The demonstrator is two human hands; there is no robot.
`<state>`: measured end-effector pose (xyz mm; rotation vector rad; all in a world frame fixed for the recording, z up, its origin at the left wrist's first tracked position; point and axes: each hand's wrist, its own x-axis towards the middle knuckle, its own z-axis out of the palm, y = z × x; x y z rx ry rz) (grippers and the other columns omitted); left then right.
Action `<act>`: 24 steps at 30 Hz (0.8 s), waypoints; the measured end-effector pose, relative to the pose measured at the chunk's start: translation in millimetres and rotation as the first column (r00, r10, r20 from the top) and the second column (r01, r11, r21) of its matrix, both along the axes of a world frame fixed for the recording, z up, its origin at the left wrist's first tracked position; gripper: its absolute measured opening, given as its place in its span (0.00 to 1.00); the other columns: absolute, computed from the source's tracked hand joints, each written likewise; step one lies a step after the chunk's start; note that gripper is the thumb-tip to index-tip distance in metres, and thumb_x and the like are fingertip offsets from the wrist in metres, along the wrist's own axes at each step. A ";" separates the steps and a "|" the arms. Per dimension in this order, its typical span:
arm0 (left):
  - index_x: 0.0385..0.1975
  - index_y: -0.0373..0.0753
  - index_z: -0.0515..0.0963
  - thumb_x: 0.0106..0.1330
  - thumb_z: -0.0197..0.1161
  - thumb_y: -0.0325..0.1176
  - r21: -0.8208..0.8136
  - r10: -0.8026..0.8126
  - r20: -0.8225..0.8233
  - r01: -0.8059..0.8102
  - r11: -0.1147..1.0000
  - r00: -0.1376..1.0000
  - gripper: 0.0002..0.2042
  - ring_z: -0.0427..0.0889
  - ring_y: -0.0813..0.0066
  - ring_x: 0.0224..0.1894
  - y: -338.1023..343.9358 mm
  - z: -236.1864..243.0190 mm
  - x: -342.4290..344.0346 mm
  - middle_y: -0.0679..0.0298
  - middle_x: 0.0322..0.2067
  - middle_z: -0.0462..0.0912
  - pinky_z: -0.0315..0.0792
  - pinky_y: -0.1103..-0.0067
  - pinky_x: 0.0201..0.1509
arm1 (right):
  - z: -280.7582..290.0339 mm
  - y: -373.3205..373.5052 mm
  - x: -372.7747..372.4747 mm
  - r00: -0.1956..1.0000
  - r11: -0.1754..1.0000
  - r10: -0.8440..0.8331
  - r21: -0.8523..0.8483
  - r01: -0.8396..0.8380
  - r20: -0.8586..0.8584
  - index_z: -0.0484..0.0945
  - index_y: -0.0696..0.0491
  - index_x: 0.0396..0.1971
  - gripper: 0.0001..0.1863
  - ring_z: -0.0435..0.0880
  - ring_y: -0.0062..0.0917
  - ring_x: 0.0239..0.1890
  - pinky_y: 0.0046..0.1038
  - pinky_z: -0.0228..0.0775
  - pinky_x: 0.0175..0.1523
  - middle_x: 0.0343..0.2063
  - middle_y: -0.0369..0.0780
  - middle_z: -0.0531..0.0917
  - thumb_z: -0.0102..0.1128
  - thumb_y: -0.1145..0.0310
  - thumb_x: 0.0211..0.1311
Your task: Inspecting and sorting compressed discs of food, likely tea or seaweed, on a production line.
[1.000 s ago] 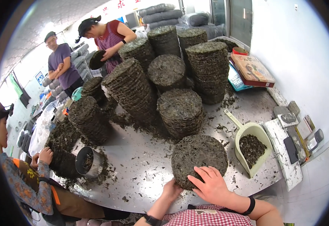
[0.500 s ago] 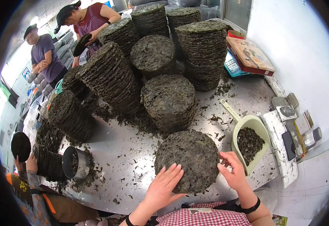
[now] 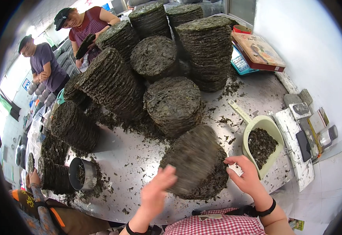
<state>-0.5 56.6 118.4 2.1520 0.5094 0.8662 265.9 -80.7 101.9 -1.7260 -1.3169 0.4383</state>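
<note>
A motion-blurred dark round sheet of dried leafy material, perhaps seaweed, (image 3: 190, 156) is tilted over a similar round piece (image 3: 214, 180) on the metal table (image 3: 128, 168) before me. My left hand (image 3: 159, 184) is at the lifted sheet's lower-left edge, its fingers smeared. My right hand (image 3: 243, 174) is at the pile's right rim, thumb and curled forefinger apart. A cream dustpan (image 3: 261, 149) full of dark flakes lies just right of it.
Tall stacks (image 3: 108, 86) of dark discs crowd the back. A steel cylinder (image 3: 77, 174) stands left. Boxes (image 3: 259, 51), boards and a jar (image 3: 327, 137) line the right. Two people (image 3: 47, 66) stand behind; another person's arm (image 3: 36, 203) is at lower left.
The top sheet has risen and tilted from lying flat. My left hand has moved left and slightly up with its edge. The co-worker's disc at left has turned edge-on.
</note>
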 end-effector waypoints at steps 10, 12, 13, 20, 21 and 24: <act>0.57 0.35 0.65 0.74 0.42 0.43 -0.962 0.710 0.272 0.180 0.205 0.650 0.20 0.69 0.63 0.59 24.9 -30.8 -10.6 0.59 0.57 0.71 0.64 0.66 0.64 | 0.7 24.8 -11.8 0.850 0.988 0.122 0.148 -0.052 -0.513 0.64 0.58 0.55 0.27 0.77 0.26 0.45 0.28 0.68 0.52 0.44 0.42 0.77 0.63 0.70 0.57; 0.56 0.36 0.66 0.74 0.43 0.43 -0.953 0.645 0.289 0.273 0.129 0.707 0.20 0.70 0.62 0.59 8.2 -40.8 2.0 0.59 0.56 0.72 0.63 0.63 0.64 | -5.6 40.5 -17.0 0.473 0.983 0.181 0.141 -0.118 -0.862 0.56 0.58 0.60 0.31 0.76 0.23 0.46 0.26 0.68 0.53 0.45 0.42 0.76 0.61 0.70 0.60; 0.56 0.36 0.66 0.74 0.43 0.43 -0.943 0.623 0.308 0.315 0.104 0.719 0.20 0.71 0.62 0.59 3.6 -42.8 6.8 0.58 0.55 0.72 0.63 0.62 0.64 | -2.2 42.0 -18.8 0.480 0.984 0.171 0.131 -0.116 -0.860 0.56 0.58 0.60 0.31 0.76 0.23 0.46 0.26 0.68 0.53 0.45 0.42 0.76 0.61 0.70 0.60; 0.56 0.36 0.67 0.72 0.48 0.40 -0.936 0.489 0.351 0.284 0.208 0.799 0.18 0.74 0.60 0.56 2.5 -48.3 4.3 0.57 0.53 0.74 0.67 0.63 0.62 | 4.8 36.9 -22.7 0.507 0.997 0.067 0.042 -0.062 -0.859 0.53 0.60 0.63 0.35 0.75 0.17 0.40 0.19 0.68 0.46 0.44 0.39 0.77 0.60 0.73 0.60; 0.56 0.37 0.66 0.71 0.51 0.36 -0.939 0.481 0.343 0.299 0.169 0.807 0.17 0.74 0.62 0.56 3.3 -48.0 5.1 0.58 0.53 0.75 0.69 0.63 0.60 | 2.8 35.4 -19.1 0.462 0.998 0.040 0.013 -0.062 -0.886 0.52 0.60 0.64 0.35 0.74 0.16 0.38 0.17 0.67 0.42 0.43 0.38 0.76 0.60 0.73 0.60; 0.56 0.36 0.66 0.69 0.53 0.34 -0.933 0.484 0.355 0.334 0.132 0.800 0.18 0.76 0.62 0.54 -0.3 -50.9 7.3 0.57 0.52 0.75 0.71 0.64 0.59 | -2.7 35.5 -17.4 0.397 0.998 0.010 -0.015 -0.059 -0.918 0.51 0.60 0.65 0.36 0.73 0.13 0.33 0.15 0.66 0.36 0.41 0.36 0.76 0.60 0.74 0.60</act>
